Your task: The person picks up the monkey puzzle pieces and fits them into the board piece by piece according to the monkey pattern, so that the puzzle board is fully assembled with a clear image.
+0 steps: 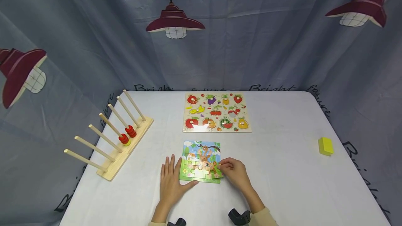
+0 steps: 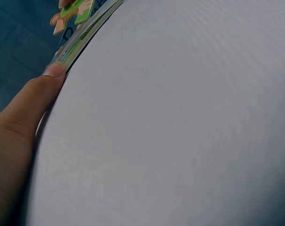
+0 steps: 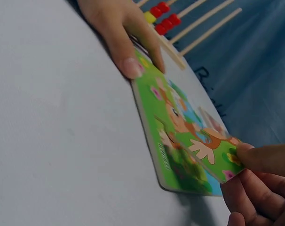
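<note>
A jigsaw puzzle [image 1: 196, 159] with a monkey picture lies on the table in front of me. My left hand [image 1: 171, 184] rests along its left side, fingers extended, with the thumb at the lower edge. Between thumb and fingers, my right hand [image 1: 236, 174] pinches a puzzle piece [image 3: 210, 151], mostly green with part of the monkey on it. That piece is tilted and raised over the puzzle's lower right corner, as the right wrist view shows. In the left wrist view, the left thumb [image 2: 36, 94] touches the puzzle's edge.
Beyond the puzzle lies a wooden fruit board [image 1: 217, 112]. On the left stands a wooden peg rack [image 1: 113, 166] with several red beads [image 1: 131, 131] and a yellow one. A yellow block [image 1: 325, 146] sits far right on the white table [image 1: 282, 170].
</note>
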Demonstrator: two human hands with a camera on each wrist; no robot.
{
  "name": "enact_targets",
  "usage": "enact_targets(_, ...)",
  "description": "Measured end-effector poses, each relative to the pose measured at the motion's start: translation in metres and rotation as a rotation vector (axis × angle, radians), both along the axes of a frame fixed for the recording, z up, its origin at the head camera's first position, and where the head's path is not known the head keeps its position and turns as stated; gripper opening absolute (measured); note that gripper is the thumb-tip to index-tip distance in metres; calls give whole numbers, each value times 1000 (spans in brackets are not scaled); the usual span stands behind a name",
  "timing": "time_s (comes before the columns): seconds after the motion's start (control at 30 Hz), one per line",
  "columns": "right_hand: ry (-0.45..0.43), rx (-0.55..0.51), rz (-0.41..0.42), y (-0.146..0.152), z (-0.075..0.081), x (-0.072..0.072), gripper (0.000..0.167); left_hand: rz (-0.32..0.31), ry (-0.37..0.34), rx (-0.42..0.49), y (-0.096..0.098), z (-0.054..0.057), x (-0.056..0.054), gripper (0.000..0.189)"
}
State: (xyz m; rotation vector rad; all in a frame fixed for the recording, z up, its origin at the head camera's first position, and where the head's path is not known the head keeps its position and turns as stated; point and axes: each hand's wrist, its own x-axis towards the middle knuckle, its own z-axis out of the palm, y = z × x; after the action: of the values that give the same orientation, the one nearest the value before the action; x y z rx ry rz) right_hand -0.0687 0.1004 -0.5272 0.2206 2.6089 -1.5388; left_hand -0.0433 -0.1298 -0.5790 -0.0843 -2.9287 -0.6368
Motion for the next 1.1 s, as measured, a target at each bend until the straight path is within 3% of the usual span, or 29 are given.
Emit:
enact_targets(0.2,-36,12,13,-11,-6,0,9,-2,4,8,0,0,0,106)
enact_targets(0.57,11,99,2,-17,-7,1,10,-4,49,7,0,1,1,105)
enact_targets(0.8,101,195,33,-19,-14,2,7,-8,56,17,0,0,1,105)
enact_targets(1.0,153,215,56,-18,-17,6,7,-6,74,16,0,0,1,105)
enact_targets(1.1,223,298,87,-17,-19,14,7,-2,93,11,0,-1,1,105)
